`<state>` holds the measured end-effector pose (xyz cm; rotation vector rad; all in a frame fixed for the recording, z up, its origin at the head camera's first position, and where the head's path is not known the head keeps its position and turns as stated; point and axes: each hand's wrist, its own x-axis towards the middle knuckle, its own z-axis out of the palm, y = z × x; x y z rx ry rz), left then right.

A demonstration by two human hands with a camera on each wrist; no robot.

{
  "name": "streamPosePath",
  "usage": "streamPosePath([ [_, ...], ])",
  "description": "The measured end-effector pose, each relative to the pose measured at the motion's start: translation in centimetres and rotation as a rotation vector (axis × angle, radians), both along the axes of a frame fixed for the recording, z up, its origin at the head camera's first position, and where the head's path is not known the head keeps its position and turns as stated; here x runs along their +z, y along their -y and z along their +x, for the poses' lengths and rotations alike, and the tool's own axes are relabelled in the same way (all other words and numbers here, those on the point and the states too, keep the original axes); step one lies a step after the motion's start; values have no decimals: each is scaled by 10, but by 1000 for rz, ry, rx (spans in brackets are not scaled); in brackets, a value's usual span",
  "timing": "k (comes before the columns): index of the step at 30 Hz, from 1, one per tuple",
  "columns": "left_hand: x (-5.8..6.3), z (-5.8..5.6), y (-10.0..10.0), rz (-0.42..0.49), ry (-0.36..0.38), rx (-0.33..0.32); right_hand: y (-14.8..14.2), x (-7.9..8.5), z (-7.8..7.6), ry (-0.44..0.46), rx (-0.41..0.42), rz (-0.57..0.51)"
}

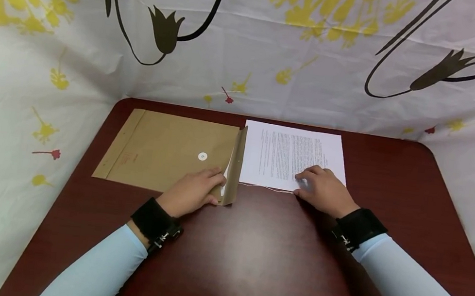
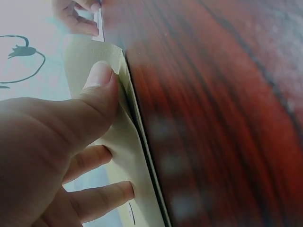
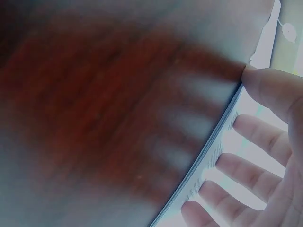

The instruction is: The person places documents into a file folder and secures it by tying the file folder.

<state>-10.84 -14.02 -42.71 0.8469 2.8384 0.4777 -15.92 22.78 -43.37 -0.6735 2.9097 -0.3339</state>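
Note:
A brown string-tie document envelope (image 1: 167, 150) lies flat on the table, its narrow flap (image 1: 236, 167) raised at the right end. My left hand (image 1: 190, 189) rests on it beside the flap, fingers on the top face and thumb (image 2: 102, 78) at the near edge. A strip of white shows in the envelope's mouth. Right of the flap lies a stack of printed paper sheets (image 1: 271, 157). The right hand (image 1: 325, 192) rests on its near right part, fingers spread on the top sheet and thumb (image 3: 270, 87) against the near edge.
A dark red wooden table (image 1: 246, 266) with rounded corners holds everything. White cloth (image 1: 230, 59) printed with flowers hangs behind it and along both sides. A thin pale string (image 1: 268, 188) runs along the paper's near edge. The envelope carries a white round button (image 1: 203, 156).

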Motion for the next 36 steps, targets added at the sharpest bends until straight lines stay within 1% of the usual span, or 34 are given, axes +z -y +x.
streamPosePath([
  [5, 1, 1, 0, 0, 5, 1, 1, 1, 2, 12, -3, 5],
  [9, -2, 1, 0, 1, 6, 2, 1, 1, 2, 25, -3, 9],
  [15, -4, -1, 1, -6, 5, 1, 1, 3, -2, 17, 22, 14],
  [18, -4, -1, 1, -8, -5, -4, -1, 5, -7, 14, 14, -12],
  [20, -4, -2, 0, -4, -9, -8, -2, 7, -14, 21, -2, -58],
  [22, -2, -2, 1, -1, 3, 2, -3, 10, -24, 53, -28, -130],
  [23, -1, -2, 1, -1, 13, 10, -3, 10, -31, 60, -47, -156],
  [25, 0, -2, 2, -4, 26, 22, -6, 10, -46, 65, -71, -171],
  [27, 0, -3, 3, -8, 31, 34, -9, 9, -61, 58, -98, -143],
  [29, -1, -4, 2, -11, 30, 36, -15, 6, -74, 35, -119, -62],
  [31, -2, -4, 2, -13, 28, 35, -21, 2, -84, 52, -127, 0],
  [34, -3, -4, 1, -19, 30, 32, -30, -2, -89, 110, -139, 64],
  [36, -5, -4, 0, -18, 30, 29, -34, -3, -89, 118, -147, 71],
])
